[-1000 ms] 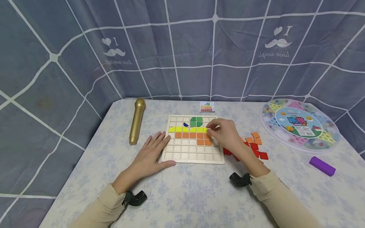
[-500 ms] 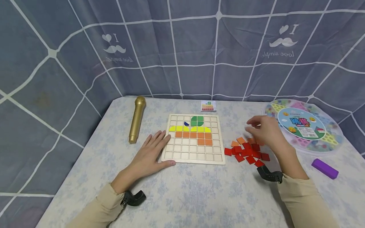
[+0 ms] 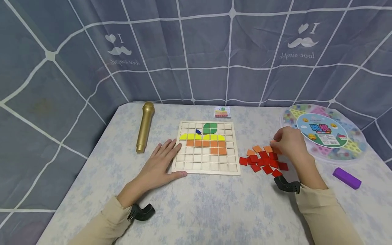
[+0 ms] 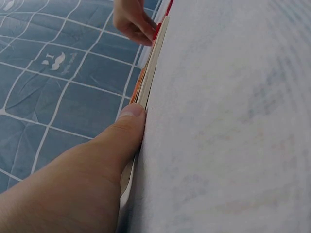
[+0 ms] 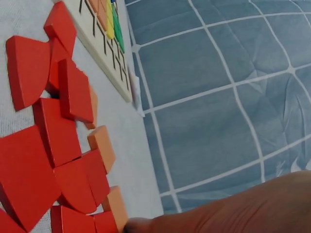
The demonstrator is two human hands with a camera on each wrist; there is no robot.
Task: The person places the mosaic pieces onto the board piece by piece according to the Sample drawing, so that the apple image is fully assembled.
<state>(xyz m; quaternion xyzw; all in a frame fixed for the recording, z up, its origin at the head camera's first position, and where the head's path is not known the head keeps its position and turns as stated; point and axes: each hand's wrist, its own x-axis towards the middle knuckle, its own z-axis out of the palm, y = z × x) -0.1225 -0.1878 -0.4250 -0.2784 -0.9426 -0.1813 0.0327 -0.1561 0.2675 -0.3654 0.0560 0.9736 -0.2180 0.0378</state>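
Note:
A square wooden grid board lies on the table with green, yellow, orange and dark blue pieces set in its cells. My left hand rests along its left side, fingers spread over the rim and thumb by the front edge; the left wrist view shows the thumb against that edge. To the right, red tiles lie in a loose pile with several orange tiles behind them. At the pile's far right, my right hand pinches an orange tile, mostly hidden by the fingers.
Behind the board lies a small pattern card. A gold microphone lies at the back left. A round clear case with a colourful label stands at the back right, a purple block in front of it. A grid-patterned curtain hangs behind.
My right hand has gone from the board's right side over to the pile, then down onto an orange tile at its far end. My left hand has stayed on the board.

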